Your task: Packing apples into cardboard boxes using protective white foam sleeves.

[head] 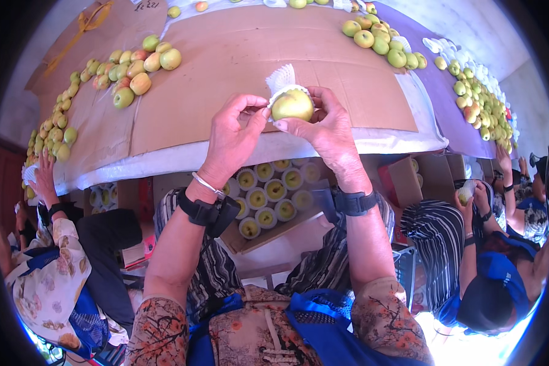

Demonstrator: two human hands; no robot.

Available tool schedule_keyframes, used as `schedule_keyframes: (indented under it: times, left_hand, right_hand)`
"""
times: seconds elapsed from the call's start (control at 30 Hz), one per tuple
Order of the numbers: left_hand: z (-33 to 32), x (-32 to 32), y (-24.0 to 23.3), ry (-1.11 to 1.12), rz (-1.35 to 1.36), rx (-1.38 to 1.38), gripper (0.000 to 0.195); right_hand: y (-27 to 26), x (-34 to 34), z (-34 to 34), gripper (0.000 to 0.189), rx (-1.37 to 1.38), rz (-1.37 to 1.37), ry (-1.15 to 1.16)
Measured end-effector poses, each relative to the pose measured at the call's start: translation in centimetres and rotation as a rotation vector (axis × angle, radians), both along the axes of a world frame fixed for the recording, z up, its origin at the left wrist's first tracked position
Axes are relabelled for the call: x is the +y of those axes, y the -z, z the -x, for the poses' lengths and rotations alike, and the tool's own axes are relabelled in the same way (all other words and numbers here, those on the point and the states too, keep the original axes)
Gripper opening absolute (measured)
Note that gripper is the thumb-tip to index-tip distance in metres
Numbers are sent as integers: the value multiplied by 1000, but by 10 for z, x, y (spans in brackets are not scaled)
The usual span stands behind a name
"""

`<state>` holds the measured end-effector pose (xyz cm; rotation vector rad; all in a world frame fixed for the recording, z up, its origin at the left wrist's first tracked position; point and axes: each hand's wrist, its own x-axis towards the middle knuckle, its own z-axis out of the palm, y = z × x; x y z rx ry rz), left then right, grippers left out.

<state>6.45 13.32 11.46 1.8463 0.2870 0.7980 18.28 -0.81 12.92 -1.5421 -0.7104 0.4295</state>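
Note:
A yellow-green apple (293,107) is held above the near edge of the cardboard-covered table. A white foam net sleeve (281,78) is partly around it, its loose end standing up behind the fruit. My right hand (333,126) grips the apple from the right, thumb across its lower front. On the left side, my left hand (234,128) pinches the sleeve's edge between thumb and fingers beside the apple. Below the table edge, between my knees, stands an open cardboard box (279,232) with several rows of netted apples (274,190).
Flat cardboard (228,59) covers the table. Loose apples lie in a pile (135,68) at left and another (379,39) at back right. More apples (482,107) and foam nets (473,59) lie far right. People sit close on both sides, one hand (45,178) reaching at left.

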Motion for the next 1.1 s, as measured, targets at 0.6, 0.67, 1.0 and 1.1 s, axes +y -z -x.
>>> schedule_keyframes:
  times: [0.6,0.67,1.0,1.1]
  left_hand:
    - [-1,-6,1,73,-103,20,12]
    - [-1,-8,1,74,-329,-20,13]
    - [-4,-6,5,133,295,-26,14]
    - [-3,-4,5,38,211,-25,9]
  right_hand:
    - [-1,1,-4,75,-75,277,147]
    - [0,1,-7,76,47,202,156]
    - [1,1,-10,75,332,137,35]
    - [1,4,-4,76,131,171,58]
